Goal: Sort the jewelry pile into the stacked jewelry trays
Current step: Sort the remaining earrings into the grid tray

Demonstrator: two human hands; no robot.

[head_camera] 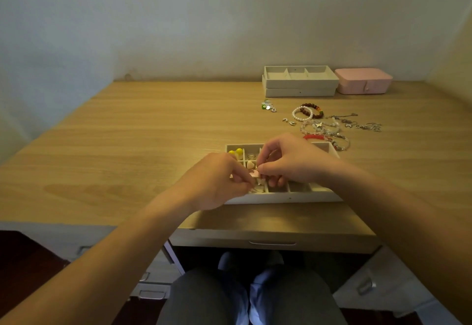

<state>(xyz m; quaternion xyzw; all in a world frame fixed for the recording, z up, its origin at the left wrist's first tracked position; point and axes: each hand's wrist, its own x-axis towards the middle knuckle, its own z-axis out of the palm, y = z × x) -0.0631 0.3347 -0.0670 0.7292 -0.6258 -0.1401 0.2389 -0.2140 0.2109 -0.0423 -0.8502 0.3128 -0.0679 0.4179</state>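
- Sitting at a wooden table (143,130), a person worked with both hands over a divided tray (288,198) that lay near the table's front edge.
- The left hand (217,182) and the right hand (290,163) met above the middle of the tray. The fingertips of each hand were pinched together on a small pink piece (254,174) held between them. What kind of piece it was could not be told.
- Some items already lay in the tray: two yellow beads (236,151) in the far left cell, a thin ring (251,156) in the next cell, and a cream heart (250,164) in the cell just in front of the ring.
- The jewelry pile (329,126) lay on the table beyond and to the right of the tray. It was made up of bead bracelets, fine chains and small charms, and its nearest strands reached the tray's far right corner.
- The stacked trays (300,81) stood at the back against the wall, with a closed pink box (364,80) just beside them on the right.
- The step in hand seemed to be settling the pink piece into a cell.
- To do it well, the pinch would need to be light and the piece kept low over the chosen cell.
- One hand should probably let go first so the other could set the piece down without dropping it.
- The fingers would also need to keep off the heart and the ring close by.
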